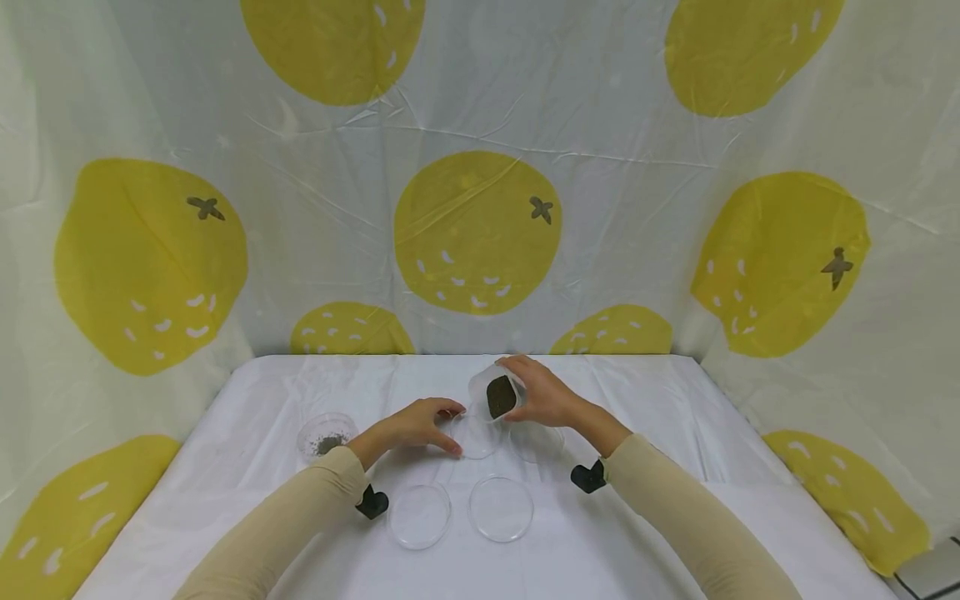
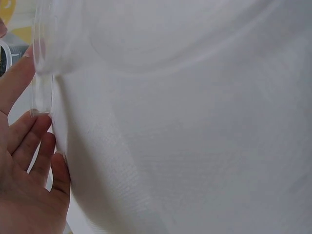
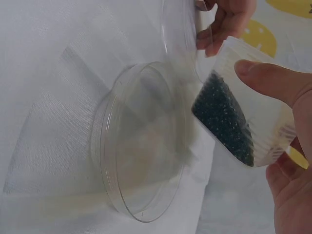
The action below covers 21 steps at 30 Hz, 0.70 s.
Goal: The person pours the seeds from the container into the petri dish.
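In the head view my right hand grips a translucent plastic container tilted toward the left. Dark granules lie along the container's lower side in the right wrist view. Beneath its mouth is a clear petri dish. My left hand holds that dish from its left side, thumb at the near rim and fingers at the far rim. In the left wrist view the fingertips meet the dish's edge. Another clear petri dish sits just right of it, below my right hand.
Two clear petri dishes, one front left and one front right, lie nearer on the white tablecloth. Left of my left wrist stands a dish with grey-black grains. A lemon-print curtain hangs behind the table.
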Each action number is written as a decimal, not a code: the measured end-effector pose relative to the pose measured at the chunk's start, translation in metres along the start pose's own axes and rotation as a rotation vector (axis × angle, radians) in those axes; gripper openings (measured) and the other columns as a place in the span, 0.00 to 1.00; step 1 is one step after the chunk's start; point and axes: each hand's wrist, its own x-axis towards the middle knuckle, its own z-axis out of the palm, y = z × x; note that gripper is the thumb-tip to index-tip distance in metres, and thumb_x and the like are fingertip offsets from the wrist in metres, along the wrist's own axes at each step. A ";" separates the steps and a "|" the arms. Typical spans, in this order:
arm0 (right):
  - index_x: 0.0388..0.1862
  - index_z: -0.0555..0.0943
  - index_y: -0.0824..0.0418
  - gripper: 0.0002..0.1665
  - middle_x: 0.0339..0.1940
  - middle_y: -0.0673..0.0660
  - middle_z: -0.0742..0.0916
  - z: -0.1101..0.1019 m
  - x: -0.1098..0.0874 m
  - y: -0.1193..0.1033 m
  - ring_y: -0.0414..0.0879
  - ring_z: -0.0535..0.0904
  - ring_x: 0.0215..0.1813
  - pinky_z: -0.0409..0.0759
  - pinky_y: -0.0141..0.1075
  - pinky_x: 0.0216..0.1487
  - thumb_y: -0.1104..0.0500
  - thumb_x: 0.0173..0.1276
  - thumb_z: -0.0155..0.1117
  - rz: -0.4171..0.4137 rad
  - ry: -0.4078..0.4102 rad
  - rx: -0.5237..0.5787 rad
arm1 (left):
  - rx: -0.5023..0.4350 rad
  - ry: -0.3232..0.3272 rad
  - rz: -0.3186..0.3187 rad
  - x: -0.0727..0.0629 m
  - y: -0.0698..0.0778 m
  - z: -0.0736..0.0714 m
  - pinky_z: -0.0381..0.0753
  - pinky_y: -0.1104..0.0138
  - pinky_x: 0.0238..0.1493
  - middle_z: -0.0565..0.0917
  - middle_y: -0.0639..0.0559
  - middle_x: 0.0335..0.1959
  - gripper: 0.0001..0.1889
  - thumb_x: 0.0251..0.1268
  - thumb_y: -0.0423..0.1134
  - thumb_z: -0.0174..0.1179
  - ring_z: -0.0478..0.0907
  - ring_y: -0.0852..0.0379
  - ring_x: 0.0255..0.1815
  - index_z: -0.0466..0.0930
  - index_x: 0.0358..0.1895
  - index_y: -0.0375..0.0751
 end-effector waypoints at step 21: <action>0.78 0.67 0.61 0.57 0.74 0.63 0.71 0.000 -0.001 -0.013 0.62 0.66 0.74 0.69 0.55 0.71 0.55 0.53 0.87 -0.044 -0.033 -0.108 | 0.003 0.007 -0.017 -0.001 0.001 0.000 0.68 0.52 0.70 0.82 0.49 0.61 0.39 0.49 0.44 0.83 0.75 0.48 0.65 0.79 0.67 0.41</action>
